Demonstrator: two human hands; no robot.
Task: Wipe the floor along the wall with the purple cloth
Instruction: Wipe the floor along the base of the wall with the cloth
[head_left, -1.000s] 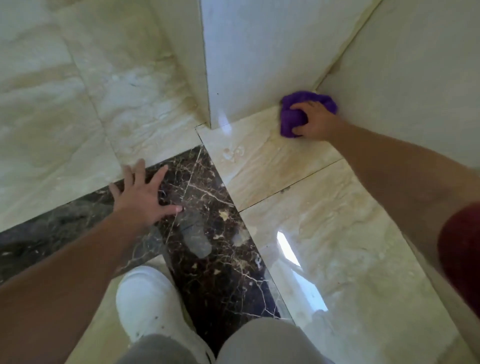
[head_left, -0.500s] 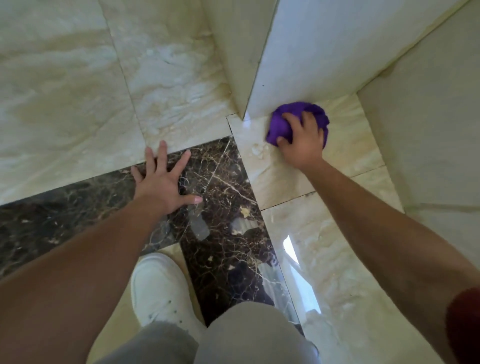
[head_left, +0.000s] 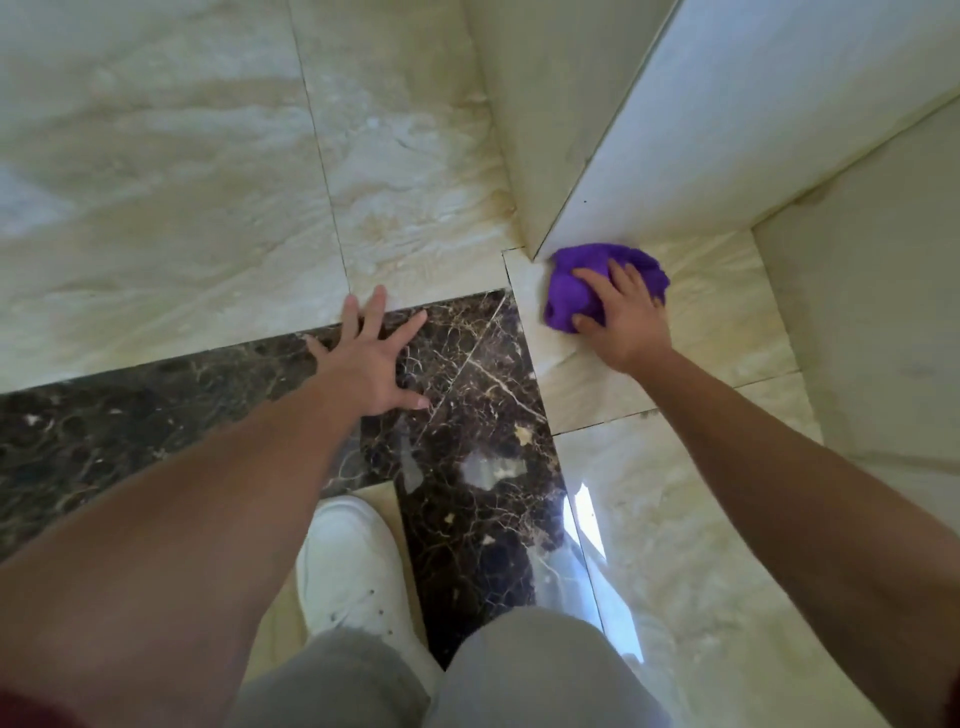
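Note:
A bunched purple cloth (head_left: 571, 283) lies on the beige floor tile (head_left: 727, 291), pressed against the foot of the white wall (head_left: 727, 130) right at the wall's outer corner. My right hand (head_left: 621, 317) lies on top of the cloth, fingers curled over it and gripping it. My left hand (head_left: 371, 358) rests flat on the floor to the left, fingers spread, palm on the dark marble strip (head_left: 467, 374) with fingertips reaching the beige tile beyond.
A second wall (head_left: 872, 338) closes the narrow floor strip on the right. My white shoe (head_left: 353, 566) and grey-trousered knees (head_left: 519, 675) are at the bottom. Wide beige floor tiles (head_left: 182, 182) extend to the left of the wall corner.
My right hand has slid the cloth leftwards along the foot of the wall, from the inner corner to the wall's outer corner. My left hand stays planted on the floor.

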